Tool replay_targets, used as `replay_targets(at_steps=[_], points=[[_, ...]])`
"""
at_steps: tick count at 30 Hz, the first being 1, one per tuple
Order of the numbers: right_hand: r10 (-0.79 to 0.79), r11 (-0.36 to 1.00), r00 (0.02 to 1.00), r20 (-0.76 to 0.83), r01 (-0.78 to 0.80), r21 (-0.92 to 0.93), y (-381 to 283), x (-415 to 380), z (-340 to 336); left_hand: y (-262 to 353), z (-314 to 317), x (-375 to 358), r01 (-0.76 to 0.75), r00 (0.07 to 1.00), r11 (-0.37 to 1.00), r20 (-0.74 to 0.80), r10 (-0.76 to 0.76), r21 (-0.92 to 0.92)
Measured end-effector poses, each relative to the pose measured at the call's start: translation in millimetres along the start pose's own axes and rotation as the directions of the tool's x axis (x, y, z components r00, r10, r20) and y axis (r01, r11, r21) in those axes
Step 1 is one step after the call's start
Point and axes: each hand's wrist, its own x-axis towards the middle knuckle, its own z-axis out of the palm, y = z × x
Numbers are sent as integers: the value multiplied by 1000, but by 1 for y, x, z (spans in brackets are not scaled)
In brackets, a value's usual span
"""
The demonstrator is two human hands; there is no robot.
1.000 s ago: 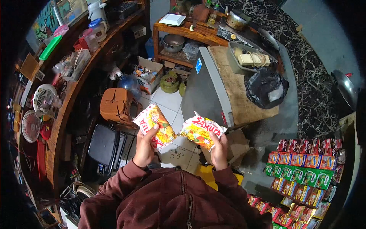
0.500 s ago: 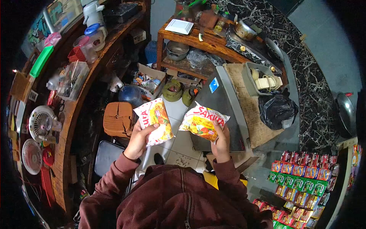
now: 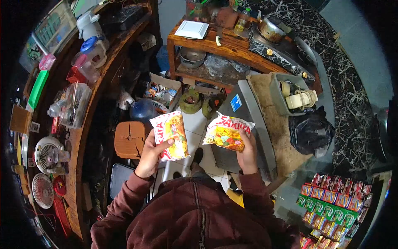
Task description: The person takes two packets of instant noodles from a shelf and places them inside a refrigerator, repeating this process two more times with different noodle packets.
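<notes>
My left hand (image 3: 151, 154) is closed on a packet of instant noodles (image 3: 174, 135), white and yellow with red lettering, its thumb lying across the front. A second instant noodle packet (image 3: 227, 133), marked "Sakura" and "Mi Goreng", is gripped at its right end by my right hand (image 3: 248, 152). Both packets are held up side by side in front of my body, apart from each other, with their printed faces toward me. The fingers behind each packet are hidden.
Ahead stands a wooden table (image 3: 232, 46) with a white plate (image 3: 191, 29), a knife and a stove holding a pot (image 3: 271, 31). A grey fridge (image 3: 244, 124) is at right. Sachet strips (image 3: 331, 203) hang lower right; a cluttered wooden counter (image 3: 78, 166) runs along the left.
Both packets stay in my hands and now sit slightly further right in view. The surroundings have shifted a little with the camera, and a foot now shows below the packets.
</notes>
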Motion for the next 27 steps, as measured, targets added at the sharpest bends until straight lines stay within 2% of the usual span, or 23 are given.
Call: replay_targets(at_steps=[4,7,9,13,18,20,23,27], points=[[-29,997,1000,-10,30,73,-9,50,-6,4,18,38,-30,999,999,-20,29,-30],[-18,992,1000,-16,20,127,-19,85,-13,16,43,69,-17,999,999,-38,18,28],[-31,992,1000,3,31,-121,-32,99,-19,22,59,90,3,999,998,-32,0,70],[-45,989,999,-6,44,-143,-43,124,-30,23,83,126,-5,1000,999,-4,5,50],[34,990,997,-70,-44,-133,-45,142,-46,12,88,154,52,998,991,37,-57,122],[5,992,998,-62,-13,-129,-43,148,-51,13,90,165,58,996,989,57,-67,134],[-29,974,997,-77,10,-227,-46,156,-47,16,87,182,79,994,987,58,-88,143],[-24,986,985,-172,-5,-166,-37,171,-42,23,76,206,81,992,991,88,-91,107]])
